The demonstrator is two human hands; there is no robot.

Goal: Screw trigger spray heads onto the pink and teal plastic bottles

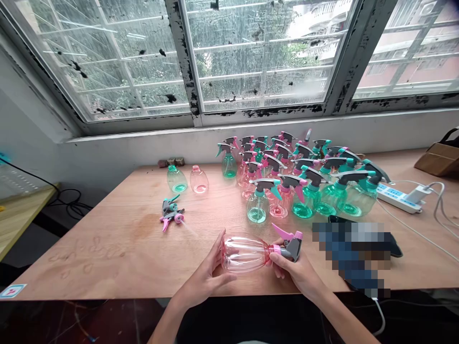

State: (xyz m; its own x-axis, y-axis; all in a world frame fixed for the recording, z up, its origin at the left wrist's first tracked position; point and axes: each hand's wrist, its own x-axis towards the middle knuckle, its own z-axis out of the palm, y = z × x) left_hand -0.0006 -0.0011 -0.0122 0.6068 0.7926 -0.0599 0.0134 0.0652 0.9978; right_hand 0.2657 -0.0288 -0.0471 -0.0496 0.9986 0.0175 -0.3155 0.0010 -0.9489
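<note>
A clear pink spray bottle lies sideways between my hands, above the table's front edge. My left hand is curled round its base end. At the neck, my right hand grips around the pink collar, just below the grey and pink trigger head. The head is seated on the bottle's neck. To the left on the table lie two loose trigger heads, one green and grey, one pink and grey. Behind them stand a headless green bottle and a headless pink bottle.
Many assembled green and pink spray bottles stand in a cluster at the back right. A white power strip with cables lies beyond them. A dark phone-like object, partly blurred, lies at right. A brown bag sits at the far right.
</note>
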